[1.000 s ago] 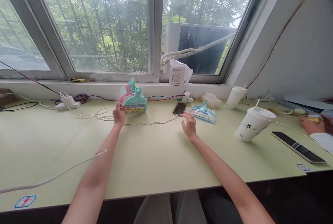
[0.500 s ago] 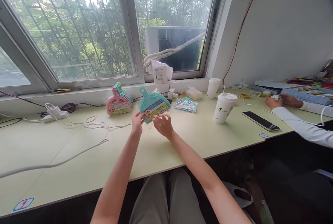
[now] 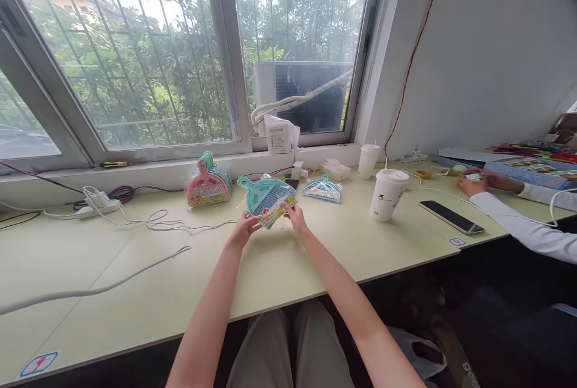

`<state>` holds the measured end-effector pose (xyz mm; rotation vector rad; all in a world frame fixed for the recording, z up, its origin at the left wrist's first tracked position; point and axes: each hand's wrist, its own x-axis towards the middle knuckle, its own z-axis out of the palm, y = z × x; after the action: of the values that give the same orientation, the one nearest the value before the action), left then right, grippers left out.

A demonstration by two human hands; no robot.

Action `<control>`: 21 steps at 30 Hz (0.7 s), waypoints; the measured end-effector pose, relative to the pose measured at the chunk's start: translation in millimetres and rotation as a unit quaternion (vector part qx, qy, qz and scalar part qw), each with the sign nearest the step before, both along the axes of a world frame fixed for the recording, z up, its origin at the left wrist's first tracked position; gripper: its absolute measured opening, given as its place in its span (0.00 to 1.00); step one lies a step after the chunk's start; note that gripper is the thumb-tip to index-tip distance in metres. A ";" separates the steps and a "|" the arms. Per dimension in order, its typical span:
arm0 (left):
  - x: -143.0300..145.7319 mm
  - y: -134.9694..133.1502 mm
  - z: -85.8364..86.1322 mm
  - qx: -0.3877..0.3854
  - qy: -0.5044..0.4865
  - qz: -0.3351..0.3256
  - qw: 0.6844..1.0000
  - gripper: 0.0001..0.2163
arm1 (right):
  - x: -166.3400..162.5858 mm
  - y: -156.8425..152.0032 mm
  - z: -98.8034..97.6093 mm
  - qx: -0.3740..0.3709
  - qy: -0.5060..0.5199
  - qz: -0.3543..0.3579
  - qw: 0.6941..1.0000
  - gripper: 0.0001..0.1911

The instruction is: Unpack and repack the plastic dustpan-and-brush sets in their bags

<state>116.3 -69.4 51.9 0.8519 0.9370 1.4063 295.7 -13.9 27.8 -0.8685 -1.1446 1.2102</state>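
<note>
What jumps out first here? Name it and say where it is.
The teal plastic mini dustpan set in clear wrap stands out first, held up over the middle of the pale green desk between the left hand and the right hand. Behind it to the left, a stack of pink and teal dustpan sets stands under the window. To the right stands a white paper cup with a lid.

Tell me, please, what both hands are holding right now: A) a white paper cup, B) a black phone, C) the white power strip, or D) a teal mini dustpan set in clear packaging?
D: the left hand and right hand grip the teal dustpan set just above the table.
</note>
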 end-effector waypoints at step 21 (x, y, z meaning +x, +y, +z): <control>-35.7 16.9 -8.1 0.039 0.208 0.285 0.935 0.21 | 27.0 -4.9 23.2 -0.114 0.058 0.063 0.990 0.18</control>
<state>80.6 -52.5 43.8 1.0071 1.5525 1.7989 322.6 -18.9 51.0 -0.8934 -0.9904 1.4988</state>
